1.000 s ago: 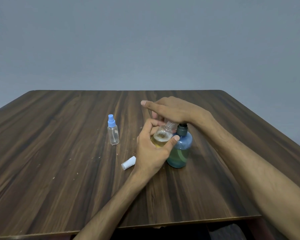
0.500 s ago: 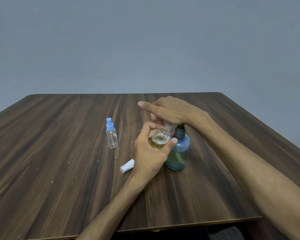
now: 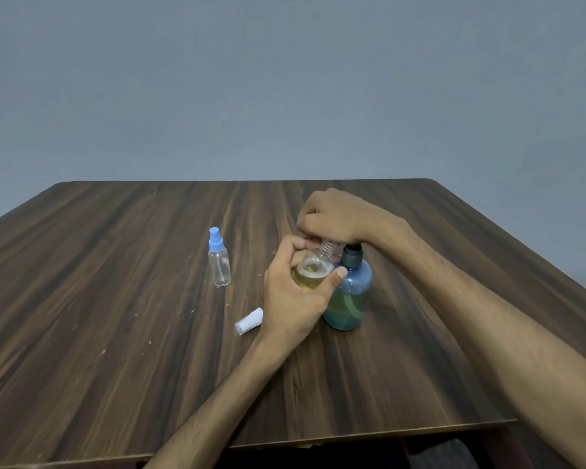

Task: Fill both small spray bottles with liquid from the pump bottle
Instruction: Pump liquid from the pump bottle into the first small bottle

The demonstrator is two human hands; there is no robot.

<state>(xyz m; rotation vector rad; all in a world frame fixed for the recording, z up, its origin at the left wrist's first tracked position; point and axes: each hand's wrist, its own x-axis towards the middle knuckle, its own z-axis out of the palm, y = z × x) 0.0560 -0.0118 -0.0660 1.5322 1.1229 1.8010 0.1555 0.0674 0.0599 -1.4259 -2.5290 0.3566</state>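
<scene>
At frame centre, a small clear uncapped bottle [image 3: 313,272], part-filled with yellow liquid, is gripped by the left hand [image 3: 295,296] beside the blue translucent pump bottle [image 3: 349,292]; the right hand [image 3: 335,216] is curled over the pump. The blue-capped clear spray bottle [image 3: 219,260], centre-left, appears empty.

Open spray bottle [image 3: 310,270] with yellow liquid tilts against blue pump bottle [image 3: 349,292].

No legible text, label or number — anywhere.
</scene>
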